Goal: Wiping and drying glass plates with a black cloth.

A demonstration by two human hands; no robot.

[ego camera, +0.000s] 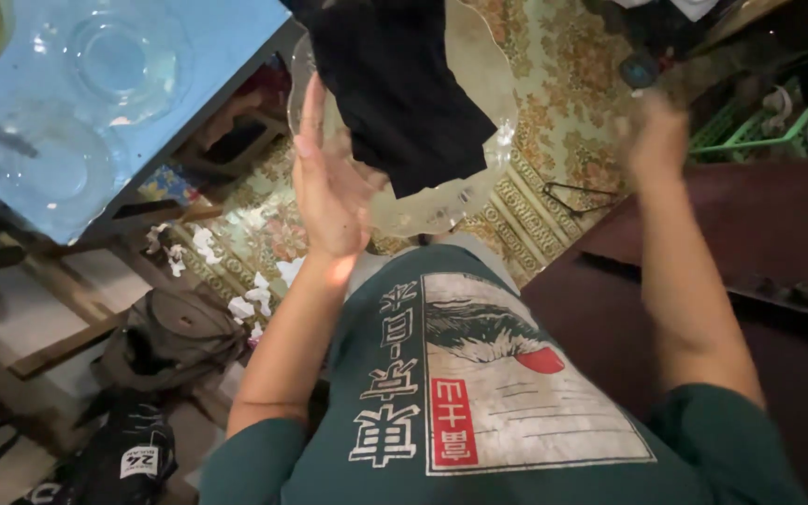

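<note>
My left hand (329, 192) is raised with its palm flat and fingers stretched against a clear glass plate (479, 164) with a wavy rim, holding it up on edge in front of me. A black cloth (395, 93) hangs over the plate's face, just right of my fingers. My right hand (656, 140) is lifted to the right of the plate, apart from it and blurred. Nothing shows in it, and its fingers are too smeared to read.
A blue table (208, 56) at the upper left carries clear glass dishes (123, 56). A patterned carpet (563, 103) has white paper scraps (254, 299) on it. A grey backpack (175, 337) and black bag (128, 458) lie lower left. A dark brown tabletop (750, 262) and green crate (750, 136) are on the right.
</note>
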